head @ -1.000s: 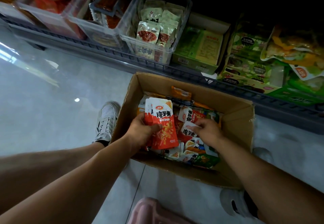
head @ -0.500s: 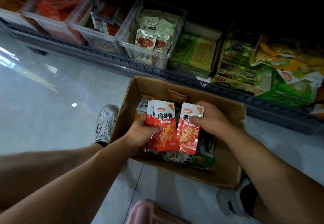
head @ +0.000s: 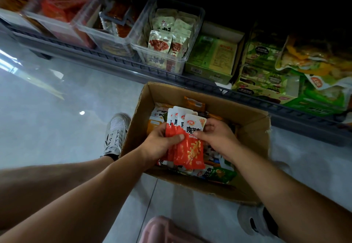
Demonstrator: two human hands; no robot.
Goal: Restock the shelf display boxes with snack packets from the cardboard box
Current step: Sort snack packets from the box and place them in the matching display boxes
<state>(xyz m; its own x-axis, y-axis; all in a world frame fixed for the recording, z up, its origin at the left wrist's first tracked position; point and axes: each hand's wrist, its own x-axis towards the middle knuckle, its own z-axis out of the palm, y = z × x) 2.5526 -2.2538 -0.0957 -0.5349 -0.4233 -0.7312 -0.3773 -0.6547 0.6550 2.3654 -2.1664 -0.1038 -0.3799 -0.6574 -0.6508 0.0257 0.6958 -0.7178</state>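
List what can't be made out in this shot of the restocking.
- Head view: how many red snack packets are stacked; they overlap, and the left hand and right hand cover parts.
- Lower layers in the cardboard box: hidden by hands and packets.
- Contents of the far-left clear bins: blurred.
- Shelf space behind the bins: too dark.

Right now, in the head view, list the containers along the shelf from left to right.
Clear bin of red packets → clear bin of dark red packets → clear bin of white packets → green carton → green display box.
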